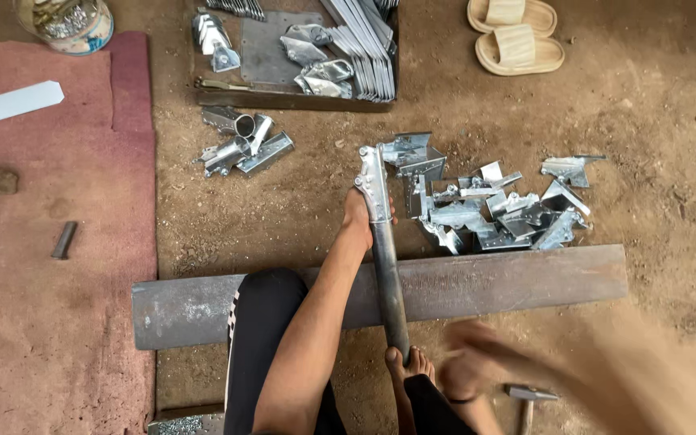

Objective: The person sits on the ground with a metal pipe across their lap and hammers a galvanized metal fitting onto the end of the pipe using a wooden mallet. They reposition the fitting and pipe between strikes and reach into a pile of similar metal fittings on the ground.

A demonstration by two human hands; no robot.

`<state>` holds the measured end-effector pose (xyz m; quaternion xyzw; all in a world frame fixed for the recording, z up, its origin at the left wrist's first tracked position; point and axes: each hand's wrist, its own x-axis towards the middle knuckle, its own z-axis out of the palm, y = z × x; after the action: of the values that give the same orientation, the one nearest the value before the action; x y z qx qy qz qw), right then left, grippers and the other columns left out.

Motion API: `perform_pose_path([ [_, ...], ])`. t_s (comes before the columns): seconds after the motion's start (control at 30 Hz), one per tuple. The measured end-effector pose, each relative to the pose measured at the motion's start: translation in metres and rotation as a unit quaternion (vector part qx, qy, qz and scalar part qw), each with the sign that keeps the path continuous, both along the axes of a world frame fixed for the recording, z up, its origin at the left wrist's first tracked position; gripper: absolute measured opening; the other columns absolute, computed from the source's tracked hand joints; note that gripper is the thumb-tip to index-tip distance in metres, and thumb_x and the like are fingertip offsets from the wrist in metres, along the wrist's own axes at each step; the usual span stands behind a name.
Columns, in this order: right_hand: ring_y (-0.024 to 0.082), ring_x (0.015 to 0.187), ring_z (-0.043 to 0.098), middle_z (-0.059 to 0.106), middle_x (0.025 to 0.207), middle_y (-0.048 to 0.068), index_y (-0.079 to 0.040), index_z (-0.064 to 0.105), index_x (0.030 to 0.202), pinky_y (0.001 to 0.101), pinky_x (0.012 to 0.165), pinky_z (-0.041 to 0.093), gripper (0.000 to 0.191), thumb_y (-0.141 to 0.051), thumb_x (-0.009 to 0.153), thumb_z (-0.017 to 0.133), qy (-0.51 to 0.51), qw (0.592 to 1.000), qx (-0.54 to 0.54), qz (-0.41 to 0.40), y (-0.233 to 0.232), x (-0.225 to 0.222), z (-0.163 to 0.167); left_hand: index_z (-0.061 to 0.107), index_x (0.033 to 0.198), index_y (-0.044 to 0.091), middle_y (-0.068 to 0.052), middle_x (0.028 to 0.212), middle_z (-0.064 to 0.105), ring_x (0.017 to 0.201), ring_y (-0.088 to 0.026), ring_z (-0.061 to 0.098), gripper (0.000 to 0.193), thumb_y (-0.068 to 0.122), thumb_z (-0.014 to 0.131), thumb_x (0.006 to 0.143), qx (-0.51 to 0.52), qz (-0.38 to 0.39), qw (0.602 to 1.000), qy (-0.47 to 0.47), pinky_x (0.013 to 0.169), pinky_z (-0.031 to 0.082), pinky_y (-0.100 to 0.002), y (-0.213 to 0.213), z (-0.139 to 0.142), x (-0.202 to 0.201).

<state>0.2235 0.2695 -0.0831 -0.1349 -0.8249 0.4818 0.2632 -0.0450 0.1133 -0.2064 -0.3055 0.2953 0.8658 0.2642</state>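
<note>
At centre of the head view, the left hand (358,219) is wrapped around a grey metal pipe (388,282) just below the galvanised bracket (373,184) fitted on its far end; the fingers are curled shut around the tube. The left forearm reaches straight forward from the lower edge, over a black-clad knee. The pipe lies across a flat steel bar (517,278) on the dirt floor, its near end resting against a bare foot (407,366). The right hand (469,362) is heavily blurred at lower right; whether it is spread or clenched cannot be told. A hammer (529,396) lies just beside it, partly cut off. Beyond the bar sits a heap of loose brackets (493,205), with a tray of parts (296,48) farther off.
</note>
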Motion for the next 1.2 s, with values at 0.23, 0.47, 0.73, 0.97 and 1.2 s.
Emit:
perform_pose_path([
  [0.23,0.030,0.067,0.061,0.064,0.081,0.021,0.004,0.053,0.120,0.0389,0.057,0.048,0.059,-0.045,0.091,0.066,-0.119,0.992,0.020,-0.045,0.006,0.016,-0.020,0.060,0.086,0.008,-0.009,0.067,0.059,0.054,-0.025,0.060,0.042,0.041,0.039,0.101,-0.007,0.001,1.000,-0.002,0.048,0.053,-0.045,0.003,-0.008,-0.004],
  [0.47,0.031,0.073,0.061,0.064,0.087,0.024,0.007,0.052,0.125,0.0392,0.061,0.049,0.068,-0.048,0.088,0.068,-0.363,0.901,0.232,0.058,-0.035,0.007,-0.003,0.062,0.086,0.011,-0.007,0.067,0.060,0.052,-0.025,0.058,0.045,0.047,0.039,0.101,-0.013,0.013,1.000,0.001,0.046,0.052,-0.046,0.005,-0.005,-0.001],
  [0.73,0.039,0.061,0.064,0.062,0.071,0.024,0.000,0.052,0.111,0.0459,0.049,0.048,0.046,-0.041,0.094,0.059,-0.187,0.949,0.237,0.089,-0.016,0.022,-0.014,0.062,0.084,0.012,-0.006,0.062,0.058,0.046,-0.024,0.057,0.045,0.049,0.043,0.102,0.022,0.017,1.000,0.008,0.041,0.051,-0.043,0.016,-0.023,-0.007],
  [0.97,0.038,0.044,0.067,0.061,0.053,0.019,-0.005,0.054,0.103,0.0486,0.038,0.046,0.032,-0.037,0.099,0.048,-0.292,0.945,0.132,0.068,0.028,-0.041,-0.038,0.067,0.092,0.010,-0.008,0.058,0.056,0.044,-0.026,0.059,0.051,0.053,0.041,0.099,0.051,0.020,0.998,0.043,0.042,0.054,-0.043,0.023,-0.020,-0.009],
  [1.2,0.039,0.047,0.066,0.061,0.054,0.019,-0.003,0.053,0.103,0.0485,0.039,0.047,0.034,-0.036,0.099,0.053,-0.251,0.949,0.158,0.110,0.046,-0.046,-0.030,0.058,0.091,0.007,-0.012,0.063,0.058,0.049,-0.029,0.062,0.054,0.056,0.040,0.104,0.019,0.015,1.000,-0.007,0.047,0.056,-0.047,0.037,-0.028,-0.011],
])
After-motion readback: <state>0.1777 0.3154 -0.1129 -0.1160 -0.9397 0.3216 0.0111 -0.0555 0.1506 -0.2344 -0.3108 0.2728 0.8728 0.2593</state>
